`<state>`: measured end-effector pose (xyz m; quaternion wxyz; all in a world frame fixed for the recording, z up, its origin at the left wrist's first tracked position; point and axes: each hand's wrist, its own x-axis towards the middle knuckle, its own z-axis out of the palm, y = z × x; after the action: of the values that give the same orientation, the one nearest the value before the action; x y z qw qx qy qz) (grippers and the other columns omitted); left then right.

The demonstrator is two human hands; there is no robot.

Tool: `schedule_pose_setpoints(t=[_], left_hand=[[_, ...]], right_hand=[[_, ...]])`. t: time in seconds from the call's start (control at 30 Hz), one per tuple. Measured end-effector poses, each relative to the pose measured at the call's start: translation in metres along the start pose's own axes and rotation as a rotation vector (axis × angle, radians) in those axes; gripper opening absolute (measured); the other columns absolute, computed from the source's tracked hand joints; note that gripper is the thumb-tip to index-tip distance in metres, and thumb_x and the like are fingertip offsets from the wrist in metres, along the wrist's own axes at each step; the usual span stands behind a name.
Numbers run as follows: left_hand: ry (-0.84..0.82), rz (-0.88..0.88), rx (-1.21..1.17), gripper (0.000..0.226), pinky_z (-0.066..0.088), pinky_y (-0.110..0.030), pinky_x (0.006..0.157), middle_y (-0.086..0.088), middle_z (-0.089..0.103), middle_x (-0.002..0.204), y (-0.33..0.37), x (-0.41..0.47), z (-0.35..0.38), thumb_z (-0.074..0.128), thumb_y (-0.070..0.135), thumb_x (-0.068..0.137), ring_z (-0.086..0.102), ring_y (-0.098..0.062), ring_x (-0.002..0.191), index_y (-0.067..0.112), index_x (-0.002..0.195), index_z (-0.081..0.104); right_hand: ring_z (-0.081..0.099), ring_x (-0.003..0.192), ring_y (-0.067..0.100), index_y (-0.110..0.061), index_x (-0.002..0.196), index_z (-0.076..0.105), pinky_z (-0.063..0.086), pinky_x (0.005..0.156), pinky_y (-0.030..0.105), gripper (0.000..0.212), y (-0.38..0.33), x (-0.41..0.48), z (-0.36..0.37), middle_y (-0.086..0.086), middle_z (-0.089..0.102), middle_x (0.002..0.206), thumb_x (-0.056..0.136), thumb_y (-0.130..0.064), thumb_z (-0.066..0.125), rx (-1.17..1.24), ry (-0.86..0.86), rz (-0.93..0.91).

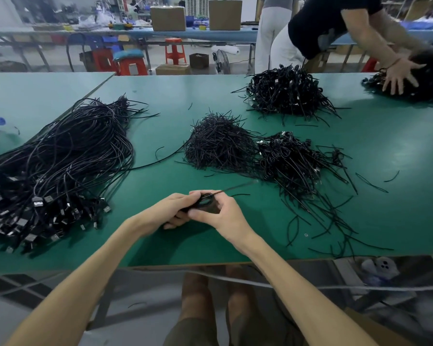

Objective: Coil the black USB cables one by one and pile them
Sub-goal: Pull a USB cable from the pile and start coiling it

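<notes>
**Coil held in both hands, not yet piled**
The left hand [170,212] grips a small coiled black USB cable [205,203] from below and the right hand [220,217] pinches its front, over the green table [260,233] near its front edge. A blurred loose strand [238,187] points toward the pile of coiled cables [293,158]. If either grip slackens, the loops would likely spring open or the strand could snag.

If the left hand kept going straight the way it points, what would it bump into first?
Most likely the right hand, which sits right against the left hand on the same coiled cable. Beyond that, probably the heap of black strands; depth is unclear.
</notes>
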<state>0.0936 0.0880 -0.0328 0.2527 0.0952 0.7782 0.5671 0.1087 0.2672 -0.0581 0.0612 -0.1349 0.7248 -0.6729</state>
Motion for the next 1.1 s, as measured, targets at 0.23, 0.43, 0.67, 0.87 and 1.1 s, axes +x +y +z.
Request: schedule_pose_setpoints(t=[0.23,0.43,0.67,0.87,1.1], left_hand=[[0.12,0.015,-0.074,0.051,0.018,-0.018,0.035,0.009,0.028,0.059,-0.013,0.004,0.002,0.048,0.069,0.094,0.018,-0.008,0.046,0.029,0.064,0.055],[0.142,0.037,-0.07,0.052,0.02,-0.018,0.036,0.01,0.031,0.058,-0.016,0.003,0.003,0.044,0.068,0.096,0.021,-0.009,0.046,0.029,0.062,0.053],[0.159,0.055,-0.077,0.049,0.02,-0.019,0.036,0.008,0.03,0.059,-0.012,0.0,0.007,0.041,0.063,0.096,0.022,-0.009,0.045,0.023,0.069,0.046],[0.186,0.102,0.026,0.055,0.023,-0.022,0.038,0.005,0.036,0.057,-0.011,-0.002,0.011,0.037,0.064,0.1,0.026,-0.012,0.045,0.019,0.07,0.05],[0.331,0.177,0.194,0.063,0.033,-0.024,0.041,-0.001,0.051,0.049,-0.013,-0.001,0.017,0.033,0.057,0.105,0.038,-0.013,0.039,0.02,0.059,0.056]], right_hand=[[0.066,0.088,0.016,-0.016,0.096,0.071,0.052,0.08,0.031,0.019,0.005,0.003,0.002,0.009,0.069,0.1,0.082,-0.018,0.083,-0.101,0.126,-0.017],[0.066,0.068,0.016,-0.007,0.091,0.068,0.048,0.063,0.025,0.006,0.007,0.002,0.001,0.009,0.074,0.081,0.09,-0.01,0.074,-0.108,0.148,0.003],[0.068,0.084,0.024,-0.012,0.093,0.065,0.055,0.079,0.04,0.008,0.007,0.001,0.003,0.006,0.073,0.088,0.093,-0.018,0.07,-0.158,0.136,-0.021],[0.067,0.079,0.026,-0.011,0.09,0.068,0.055,0.076,0.041,0.007,0.006,0.0,0.003,0.005,0.073,0.082,0.09,-0.017,0.072,-0.141,0.169,-0.005],[0.065,0.069,0.021,-0.015,0.083,0.066,0.054,0.067,0.034,0.007,0.007,-0.001,0.005,0.004,0.07,0.074,0.087,-0.018,0.072,-0.166,0.237,-0.012]])
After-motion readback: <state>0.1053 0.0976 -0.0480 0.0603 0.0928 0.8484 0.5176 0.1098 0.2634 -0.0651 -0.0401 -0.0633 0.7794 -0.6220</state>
